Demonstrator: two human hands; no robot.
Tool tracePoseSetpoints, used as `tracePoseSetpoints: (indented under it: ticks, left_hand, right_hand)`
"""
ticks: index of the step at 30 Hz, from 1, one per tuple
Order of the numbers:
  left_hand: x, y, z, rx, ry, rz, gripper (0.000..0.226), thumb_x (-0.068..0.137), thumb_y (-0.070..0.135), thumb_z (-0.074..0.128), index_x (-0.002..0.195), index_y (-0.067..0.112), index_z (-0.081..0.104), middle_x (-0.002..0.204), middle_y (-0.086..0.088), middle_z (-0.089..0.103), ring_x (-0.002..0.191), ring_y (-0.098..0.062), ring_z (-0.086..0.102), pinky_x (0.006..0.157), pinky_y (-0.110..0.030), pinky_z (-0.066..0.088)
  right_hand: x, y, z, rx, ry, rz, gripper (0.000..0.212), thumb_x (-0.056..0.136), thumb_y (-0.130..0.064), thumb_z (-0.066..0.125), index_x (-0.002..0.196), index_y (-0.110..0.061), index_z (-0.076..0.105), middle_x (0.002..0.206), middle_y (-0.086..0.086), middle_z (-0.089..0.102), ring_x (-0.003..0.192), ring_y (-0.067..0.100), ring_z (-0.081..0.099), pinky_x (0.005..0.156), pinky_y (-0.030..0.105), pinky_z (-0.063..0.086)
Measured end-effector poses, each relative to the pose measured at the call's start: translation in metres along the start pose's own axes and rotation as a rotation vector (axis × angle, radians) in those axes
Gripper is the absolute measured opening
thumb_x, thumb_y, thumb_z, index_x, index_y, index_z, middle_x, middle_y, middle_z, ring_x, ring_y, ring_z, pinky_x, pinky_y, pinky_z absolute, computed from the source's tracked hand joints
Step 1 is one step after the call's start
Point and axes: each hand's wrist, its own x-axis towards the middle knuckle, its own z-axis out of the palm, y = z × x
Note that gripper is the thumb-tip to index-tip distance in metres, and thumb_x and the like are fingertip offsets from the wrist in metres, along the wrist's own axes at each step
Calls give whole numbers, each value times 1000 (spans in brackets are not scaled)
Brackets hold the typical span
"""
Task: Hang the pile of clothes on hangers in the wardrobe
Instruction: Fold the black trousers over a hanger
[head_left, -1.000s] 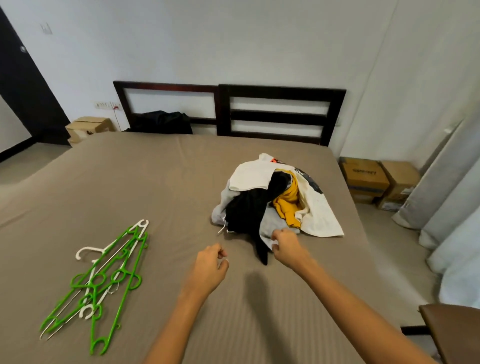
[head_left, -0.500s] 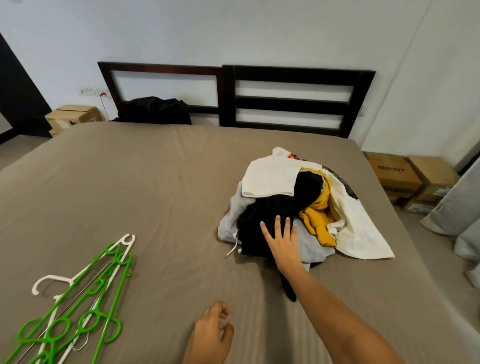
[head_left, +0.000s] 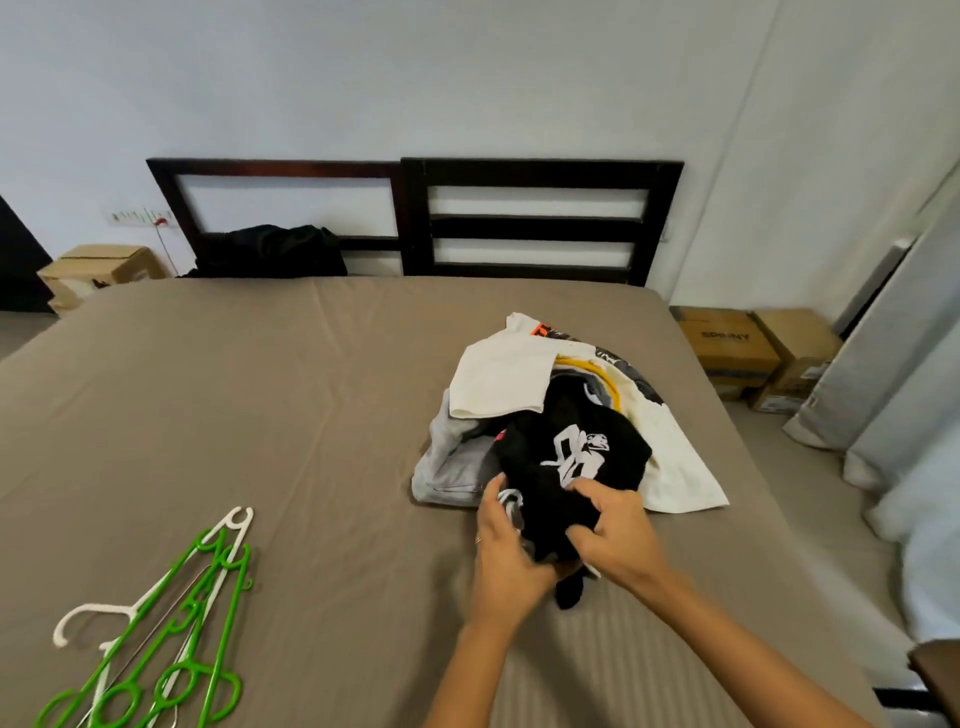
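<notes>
Now the left hand (head_left: 506, 553) has joined the right hand (head_left: 621, 535), both grips bunching the black garment (head_left: 550, 441).

A wide bed (head_left: 260, 389) in a taupe sheet fills the middle, its dark slatted headboard (head_left: 540, 228) at the far end against a pale wall (head_left: 467, 78). Far left, there's a cardboard box (head_left: 98, 265) under a switch panel (head_left: 140, 215). On the right, two stacked boxes (head_left: 737, 348) sit on the floor (head_left: 810, 478) beside pale curtains (head_left: 893, 374). The light is soft and even.
</notes>
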Motion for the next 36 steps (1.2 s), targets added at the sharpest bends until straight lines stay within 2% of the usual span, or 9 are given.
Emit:
tracePoseSetpoints:
  ticks: [11,14,16,20,24,27,29,32,36]
  left_hand:
    - [-24,103,-16,-173,339,139,52,78,-6,60,126,13,51,104,-2,63,94,-22,63,84,-21,50]
    - [-29,120,-54,-7,239,142,54,74,-12,53,122,12,60,95,-8,66,65,-13,60,62,-5,42]
    - [-31,139,-84,75,178,143,41,76,-4,54,108,18,64,100,-10,68,76,-19,64,65,-14,45]
    - [-50,196,-135,115,31,69,9,85,11,58,88,19,64,75,0,64,70,-17,58,55,-22,41]
    - [-93,257,-170,-211,-499,-34,10,88,15,57,96,16,63,75,2,70,72,-17,67,55,-19,50]
    - [-100,276,-190,-97,-681,-80,24,81,22,68,103,14,64,94,-4,72,85,-19,70,69,-28,57]
    - [-93,276,-198,222,-571,-45,28,82,24,70,105,9,64,99,-11,69,91,-24,68,80,-37,57]
    - [-85,261,-198,631,-311,60,22,81,19,71,100,10,63,93,-6,64,92,-23,63,72,-30,51]
    - [-92,231,-200,848,-344,130,34,80,8,68,114,12,62,95,-3,60,85,-18,58,67,-27,48]
  right_hand:
    - [-31,-135,-151,351,240,-83,8,67,-6,51,62,-7,56,56,0,52,56,8,48,53,22,38]
    - [-39,-142,-191,239,392,-51,9,68,-13,56,71,-9,64,65,8,60,64,15,56,58,28,45]
    - [-49,-140,-212,80,460,-49,10,72,-14,61,77,-20,68,71,-1,66,69,15,62,61,26,49]
    - [-72,-140,-238,-122,517,-49,8,84,-21,67,89,-16,70,69,-3,64,66,19,61,55,31,47]
    - [-87,-174,-247,148,596,-87,14,88,-12,61,77,-21,61,67,-7,59,56,-5,56,51,15,43]
    - [-92,-202,-262,392,439,2,10,89,-11,57,82,-16,61,73,-2,63,61,2,62,58,18,50]
    - [-97,-212,-270,391,253,133,7,89,-15,58,87,-12,64,76,2,67,66,13,66,62,24,53]
    - [-111,-215,-270,392,119,288,13,90,-18,58,87,-8,65,78,8,68,65,18,68,58,25,54]
    - [-131,-206,-278,525,-111,458,20,87,-23,59,91,-3,64,83,13,69,66,22,69,53,26,55]
